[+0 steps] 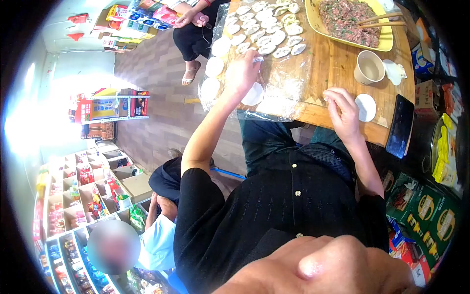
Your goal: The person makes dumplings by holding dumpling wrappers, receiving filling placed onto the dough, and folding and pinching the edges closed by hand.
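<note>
I've got a dough piece (258,59) between the fingers of my left hand (243,73), pinched nearly closed; mostly covered, shape unclear. Dumplings (267,48) crowd the desk (333,66) just beyond. Right hand (344,112): fingers half-curled, can't tell if gripping anything; wrapper (366,108) just beside, cup (369,68) beyond.

a wooden table (333,63) carries clear plastic sheeting (289,90) on its left, with dumplings (266,48) toward the far side and round wrappers (252,94) nearer. on the right are a yellow tray (387,45) far off, a cup (364,80) nearer, and a phone (400,126) at the near corner.
</note>
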Motion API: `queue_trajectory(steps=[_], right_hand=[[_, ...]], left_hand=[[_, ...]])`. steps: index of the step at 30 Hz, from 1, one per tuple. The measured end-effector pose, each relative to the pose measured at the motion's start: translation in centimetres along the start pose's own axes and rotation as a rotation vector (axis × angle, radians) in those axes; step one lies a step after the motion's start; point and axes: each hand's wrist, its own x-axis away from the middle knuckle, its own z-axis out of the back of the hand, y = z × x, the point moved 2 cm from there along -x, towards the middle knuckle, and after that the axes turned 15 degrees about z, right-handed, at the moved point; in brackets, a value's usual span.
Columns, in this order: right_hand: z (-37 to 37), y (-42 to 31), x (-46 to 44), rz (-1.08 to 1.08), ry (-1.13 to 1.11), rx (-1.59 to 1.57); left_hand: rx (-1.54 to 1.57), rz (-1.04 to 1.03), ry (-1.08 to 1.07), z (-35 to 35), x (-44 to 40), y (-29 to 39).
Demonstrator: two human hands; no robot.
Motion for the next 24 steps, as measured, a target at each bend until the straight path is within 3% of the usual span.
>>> queue_trajectory(steps=[9, 15, 24], right_hand=[[0.2, 0.8, 0.9, -0.009, 0.024, 0.012], [0.0, 1.4, 1.0, -0.042, 0.07, -0.054], [0.2, 1.2, 0.8, -0.043, 0.052, -0.054]], left_hand=[[-0.099, -0.147, 0.193, 1.3, 1.0, 3.2], [0.158, -0.147, 0.025, -1.4, 1.8, 8.7], [0.064, -0.232, 0.126, -4.2, 1.9, 10.6]])
